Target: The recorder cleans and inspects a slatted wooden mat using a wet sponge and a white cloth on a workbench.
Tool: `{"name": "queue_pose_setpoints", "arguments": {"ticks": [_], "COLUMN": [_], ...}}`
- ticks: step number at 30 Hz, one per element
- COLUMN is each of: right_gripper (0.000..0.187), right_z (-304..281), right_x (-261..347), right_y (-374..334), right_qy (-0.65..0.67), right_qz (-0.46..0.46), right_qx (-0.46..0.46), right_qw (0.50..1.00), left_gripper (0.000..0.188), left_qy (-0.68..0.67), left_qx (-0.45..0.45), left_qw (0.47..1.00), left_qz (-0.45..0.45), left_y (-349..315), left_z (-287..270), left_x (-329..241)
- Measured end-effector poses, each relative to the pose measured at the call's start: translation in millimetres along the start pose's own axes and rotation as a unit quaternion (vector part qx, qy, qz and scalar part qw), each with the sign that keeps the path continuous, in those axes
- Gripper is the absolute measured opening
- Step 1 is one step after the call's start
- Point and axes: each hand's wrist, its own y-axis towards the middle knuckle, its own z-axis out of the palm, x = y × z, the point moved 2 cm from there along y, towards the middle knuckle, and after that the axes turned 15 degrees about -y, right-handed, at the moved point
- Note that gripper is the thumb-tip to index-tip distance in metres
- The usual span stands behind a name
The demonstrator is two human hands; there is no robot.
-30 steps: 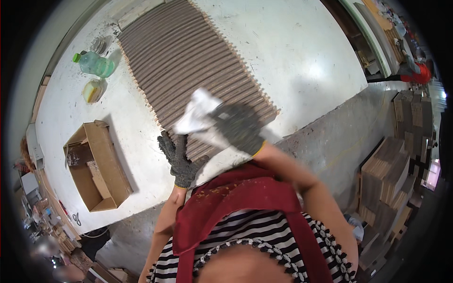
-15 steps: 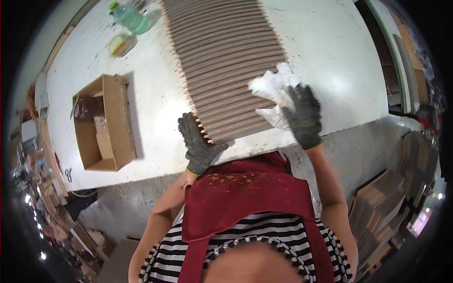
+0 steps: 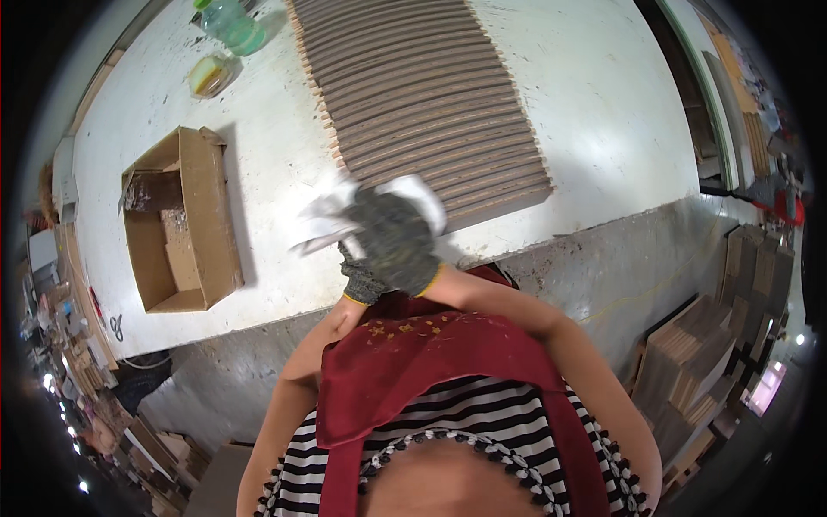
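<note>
A long row of narrow grey-brown boards (image 3: 422, 103) lies side by side, with pale pegs or tabs sticking out along both ends. My right hand (image 3: 396, 243), in a dark knit glove, presses a white cloth (image 3: 424, 200) at the near left corner of the row. The cloth is blurred, and part of it hangs over the left side of the boards. Below and behind the right hand is my gloved left hand (image 3: 360, 283), its fingers mostly hidden by the right one.
The white table (image 3: 620, 155) carries an open cardboard box (image 3: 215, 233) at left. Beyond it stand a yellowish container (image 3: 209, 76) and a green-tinted plastic bottle (image 3: 234, 28). Scissors (image 3: 116, 326) lie at the left edge. Stacked boards (image 3: 685, 345) are on the floor at right.
My right hand has swept the cloth leftward across the near boards, from the right end to the left corner. It now covers much of my left hand.
</note>
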Motion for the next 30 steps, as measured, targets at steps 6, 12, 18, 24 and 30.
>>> {"name": "queue_pose_setpoints", "arguments": {"ticks": [6,12,18,24,30], "right_gripper": [0.051,0.032,0.053,0.046,0.042], "right_z": [2,-101,-68,17,-4], "right_x": [10,-183,-164,-22,-33], "right_y": [-7,-12,-16,-15,-11], "right_qy": [0.120,0.118,-0.253,-0.096,-0.082], "right_qz": [-0.044,0.192,0.018,-0.101,-0.140], "right_qx": [-0.061,-0.104,-0.048,-0.031,-0.024], "right_qw": [0.990,0.969,0.966,0.990,0.987], "left_gripper": [0.118,0.134,0.129,0.098,0.103], "left_qy": [-0.035,0.041,-0.016,0.310,0.073], "left_qx": [-0.033,-0.021,-0.015,0.124,0.158], "left_qw": [0.998,0.998,0.998,0.928,0.983], "left_qz": [0.032,0.050,0.066,0.167,-0.065], "left_y": [0,-1,-2,-56,-44], "left_z": [-1,-1,6,20,3], "left_x": [9,11,24,83,101]}}
